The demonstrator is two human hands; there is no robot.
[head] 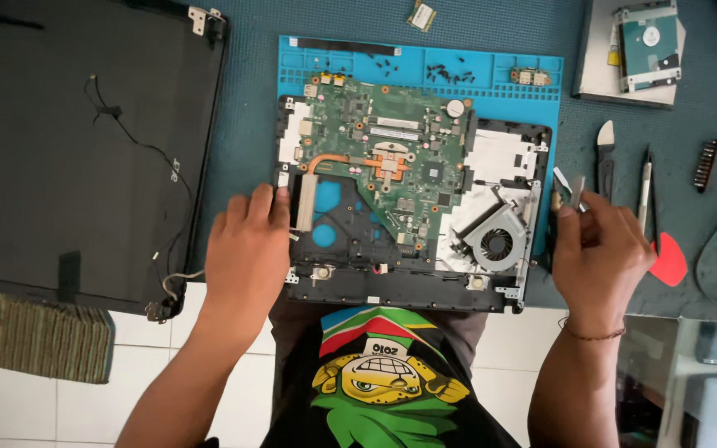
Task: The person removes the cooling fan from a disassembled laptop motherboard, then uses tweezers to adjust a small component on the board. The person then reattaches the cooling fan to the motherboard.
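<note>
Left hand (246,249) lies flat, fingers spread, on the laptop base (392,286) (right hand (599,249) pinches small tweezers (574,192)).

1. A table (251,124) with a dark teal top is carrying everything I'm working over.
2. A blue mat (499,70) is lying at its middle.
3. A laptop lid (68,149) is lying left.
4. A hard drive (647,41), knife (605,158), tweezers (643,195) and red pick (670,264) are sitting right.

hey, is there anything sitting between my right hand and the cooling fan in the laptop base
Little does. The right hand, pinching a small metal tool, is just past the right edge of the laptop base. Between it and the cooling fan lie only the base's side wall and the metal hinge bracket beside the fan. Nothing covers the fan from above.
</note>
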